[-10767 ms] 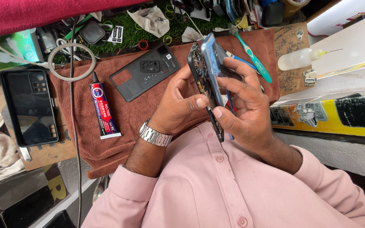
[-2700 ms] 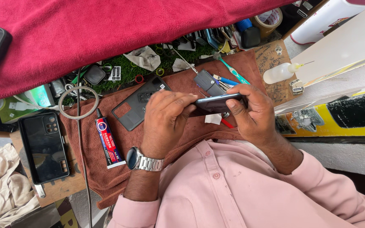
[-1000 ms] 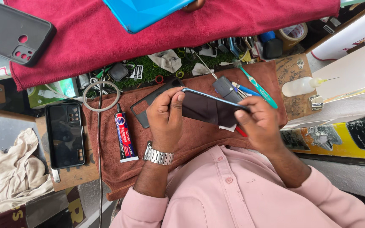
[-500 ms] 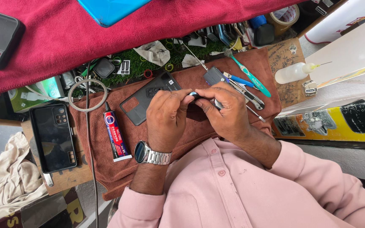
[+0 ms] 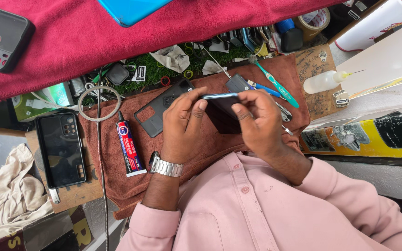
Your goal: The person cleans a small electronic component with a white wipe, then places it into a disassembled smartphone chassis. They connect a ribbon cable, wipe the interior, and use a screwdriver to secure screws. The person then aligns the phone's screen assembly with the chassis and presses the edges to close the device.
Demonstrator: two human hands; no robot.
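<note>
Left: a black phone [image 5: 60, 148] lies flat; a glue tube [image 5: 129, 149] rests on the brown towel [image 5: 117, 190]. Centre: left hand [image 5: 181, 123] and right hand [image 5: 257, 121] pinch a blue-edged phone [image 5: 219, 96] edge-on above the towel. Right: toothbrush [image 5: 275, 83], squeeze bottle [image 5: 324, 82].

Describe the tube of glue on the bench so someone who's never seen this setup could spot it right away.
Start at the brown towel spread over the bench in front of the person. Near its left edge, just left of the left hand and its wristwatch, lies the glue tube. It is the only slim tube there, red, white and blue with a black nozzle pointing away from the person, unlike the flat dark phone back cover beside it.
</note>
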